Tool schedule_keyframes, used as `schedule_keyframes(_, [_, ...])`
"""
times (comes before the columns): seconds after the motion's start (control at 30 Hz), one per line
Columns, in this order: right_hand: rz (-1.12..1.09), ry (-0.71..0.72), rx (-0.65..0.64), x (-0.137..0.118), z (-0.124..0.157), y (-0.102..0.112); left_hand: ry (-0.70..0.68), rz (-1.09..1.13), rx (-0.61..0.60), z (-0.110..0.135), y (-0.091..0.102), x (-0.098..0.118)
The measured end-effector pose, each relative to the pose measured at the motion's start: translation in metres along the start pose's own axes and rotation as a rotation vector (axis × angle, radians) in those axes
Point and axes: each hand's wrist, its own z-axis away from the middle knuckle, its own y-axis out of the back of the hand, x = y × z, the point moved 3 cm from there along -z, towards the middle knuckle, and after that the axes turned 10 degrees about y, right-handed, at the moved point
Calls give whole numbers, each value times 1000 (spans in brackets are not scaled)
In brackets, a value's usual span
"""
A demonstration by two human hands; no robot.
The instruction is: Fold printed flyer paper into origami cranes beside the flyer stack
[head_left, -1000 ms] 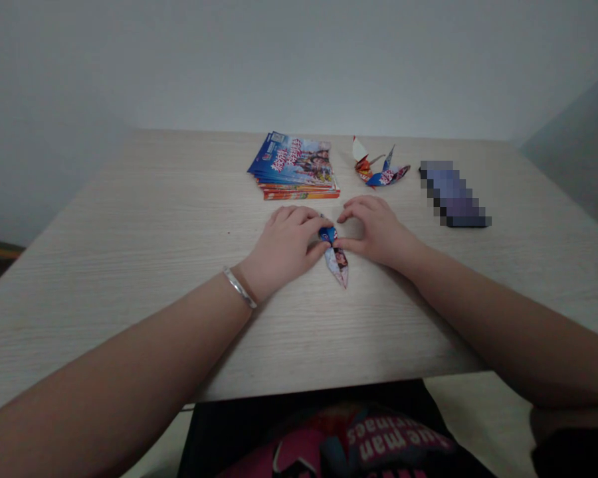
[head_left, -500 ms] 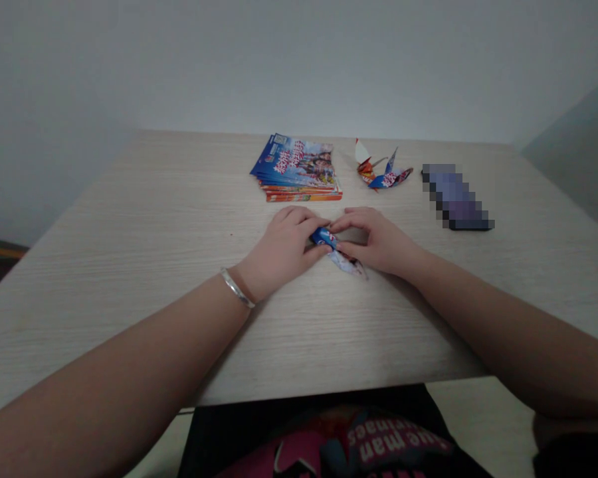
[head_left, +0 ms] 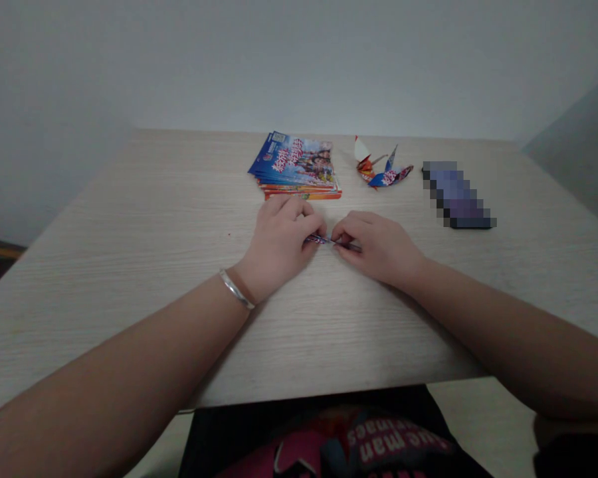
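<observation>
Between my hands is a small piece of folded printed paper (head_left: 319, 239), seen nearly edge-on as a thin strip. My left hand (head_left: 286, 236), with a silver bangle at the wrist, pinches its left end between thumb and fingers. Its right end is pinched by my right hand (head_left: 376, 242). My fingers cover much of the paper, so its full shape is hidden. Both hands are low over the middle of the table.
Just beyond my left hand lies a fanned stack of colourful printed leaflets (head_left: 299, 162). Folded paper cranes (head_left: 386, 178) stand to its right. A dark phone-like object (head_left: 458, 196), blurred out, lies farther right on the pale wooden table (head_left: 154, 252). A wall (head_left: 299, 66) rises behind.
The folded paper has turned from showing its blue and white faces to nearly edge-on. My fingers have closed in tighter, and my right hand now pinches its right end.
</observation>
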Motion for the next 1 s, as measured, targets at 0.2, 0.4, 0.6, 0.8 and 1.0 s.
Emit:
schedule_keyframes(0.2, [193,99,-32,-9,0,1,-18,-53,-114,0,1,7])
schedule_keyframes(0.4, [222,280,-33,-4,5,4,-51,195,-171,-2,-3,0])
schedule_keyframes(0.6, [15,403,-66,12,15,7,-129,128,-233,-1,-4,-2])
schedule_keyframes(0.8, [23,400,-43,21,11,6,-181,166,-254,0,-5,-5])
schedule_keyframes(1.0, [313,454,-92,8,9,8,-238,149,-272,-1,-3,-2])
